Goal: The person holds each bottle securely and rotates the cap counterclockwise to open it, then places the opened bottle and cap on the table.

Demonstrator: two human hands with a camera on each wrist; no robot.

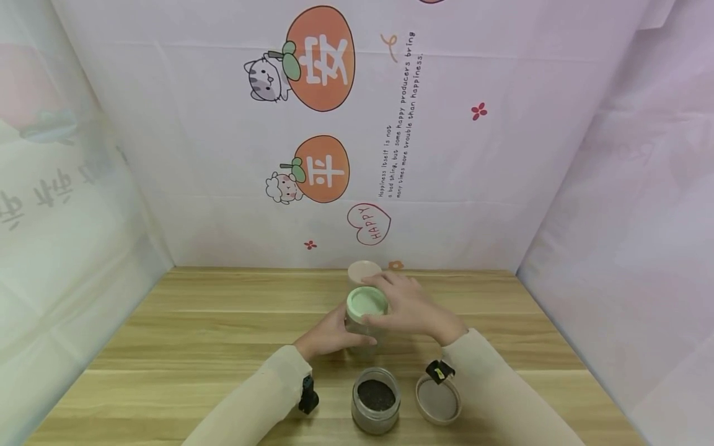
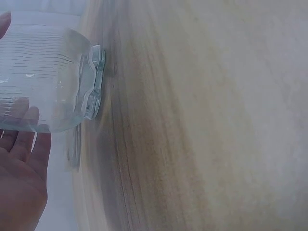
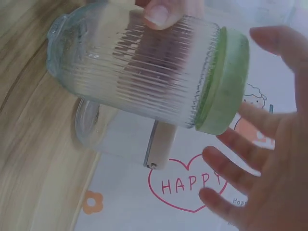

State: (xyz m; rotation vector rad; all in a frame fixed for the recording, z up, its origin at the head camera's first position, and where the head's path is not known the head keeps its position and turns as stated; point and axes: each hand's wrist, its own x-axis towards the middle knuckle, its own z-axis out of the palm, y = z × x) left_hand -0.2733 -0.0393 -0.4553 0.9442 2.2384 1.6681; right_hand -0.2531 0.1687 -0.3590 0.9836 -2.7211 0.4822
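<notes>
A clear ribbed glass jar with a pale green lid stands near the middle of the table in the head view. My left hand grips its body, thumb in front and fingers round the far side. In the left wrist view the jar's scalloped base is close over the wood, and the glass looks see-through with nothing inside. My right hand surrounds the lid with fingers spread; in the right wrist view its thumb is apart from the lid and its fingertips are right by the rim.
Behind the jar, close to the back wall, stands another jar with a pale beige lid. Nearer the front is an uncapped glass jar of dark grains. A loose round lid lies to its right. Printed cloth walls enclose the wooden table.
</notes>
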